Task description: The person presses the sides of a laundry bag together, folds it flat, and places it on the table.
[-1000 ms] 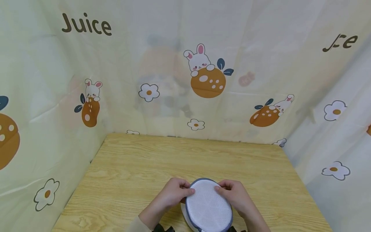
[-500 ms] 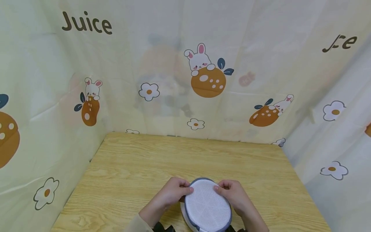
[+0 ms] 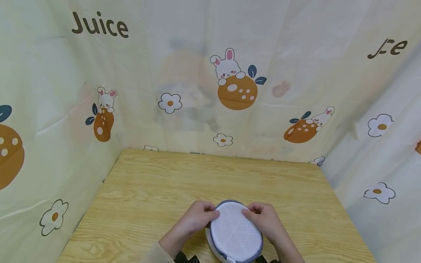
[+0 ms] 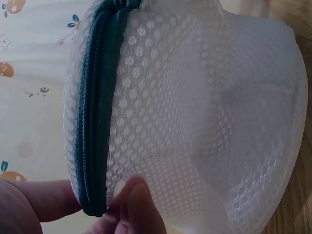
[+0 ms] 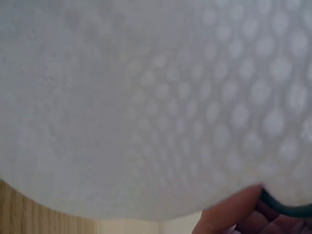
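Observation:
A round white mesh laundry bag stands at the near side of the table, its flat end facing up towards me. Blue-green trim rings that end, and in the left wrist view it shows as a closed-looking zipper. My left hand pinches the upper left of the rim between thumb and fingers, at the zipper's lower end. On the upper right of the same rim, my right hand pinches with its thumb on top. The honeycomb mesh fills most of the right wrist view, with fingertips at the trim.
The wood-grain table spreads out behind and beside the bag. A pale curtain printed with rabbits, oranges and flowers surrounds it at the back and both sides. Dark objects show at the bottom edge beside the wrists.
Both hands keep the same pinch on the bag's rim. The bag has tilted very slightly, showing a little more of its near edge; the head view has shifted a little.

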{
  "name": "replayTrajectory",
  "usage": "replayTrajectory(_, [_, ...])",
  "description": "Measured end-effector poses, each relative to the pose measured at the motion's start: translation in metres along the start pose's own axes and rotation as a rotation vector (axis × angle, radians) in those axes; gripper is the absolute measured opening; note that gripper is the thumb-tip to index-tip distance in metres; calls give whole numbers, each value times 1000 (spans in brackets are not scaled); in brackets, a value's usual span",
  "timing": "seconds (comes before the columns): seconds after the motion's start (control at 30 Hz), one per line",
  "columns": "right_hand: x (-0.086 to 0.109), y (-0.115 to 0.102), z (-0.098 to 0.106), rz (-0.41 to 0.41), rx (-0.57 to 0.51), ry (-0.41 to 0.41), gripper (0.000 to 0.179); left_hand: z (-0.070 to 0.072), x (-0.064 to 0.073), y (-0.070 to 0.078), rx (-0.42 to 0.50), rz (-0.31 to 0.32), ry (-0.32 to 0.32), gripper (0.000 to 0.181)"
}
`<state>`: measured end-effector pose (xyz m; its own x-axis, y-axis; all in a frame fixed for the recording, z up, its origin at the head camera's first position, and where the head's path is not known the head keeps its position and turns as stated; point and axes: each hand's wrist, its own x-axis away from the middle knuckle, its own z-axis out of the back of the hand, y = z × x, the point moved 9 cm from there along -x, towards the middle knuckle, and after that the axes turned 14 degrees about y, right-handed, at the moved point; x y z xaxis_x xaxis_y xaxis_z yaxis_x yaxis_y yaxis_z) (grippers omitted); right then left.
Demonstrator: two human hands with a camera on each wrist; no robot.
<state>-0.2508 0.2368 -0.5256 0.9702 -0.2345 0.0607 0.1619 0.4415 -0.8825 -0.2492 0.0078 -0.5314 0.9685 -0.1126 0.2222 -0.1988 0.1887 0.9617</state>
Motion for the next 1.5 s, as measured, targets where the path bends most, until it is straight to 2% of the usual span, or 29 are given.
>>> replayTrajectory(0.2, [8, -5, 11, 56, 177, 82, 21, -1, 8, 5, -25, -24, 26, 24])
replayTrajectory(0.33, [15, -4, 19, 42, 247, 103, 26, -1, 18, 7, -38, -40, 45, 29])
replayTrajectory(0.5, [20, 0, 27, 13, 286, 89, 31, 0, 27, 5, -70, -20, 75, 33])
replayTrajectory(0.7, [25, 7, 30, -47, 255, 62, 32, 1, 29, 4, -61, -28, 103, 26])
replayTrajectory(0.97, [30, 13, 24, -80, 187, 55, 24, -1, 29, 3, -17, -26, 80, 17])
replayTrajectory(1.13, [30, 18, 20, -134, 102, 54, 21, -1, 27, 1, 1, -9, 75, 14])
replayTrajectory(1.27, [31, 20, 16, -157, 30, 48, 18, -2, 24, -2, 29, -19, 85, 12])
replayTrajectory(1.5, [28, 22, 10, -172, -5, 42, 17, -1, 20, -6, 56, -21, 84, 11])
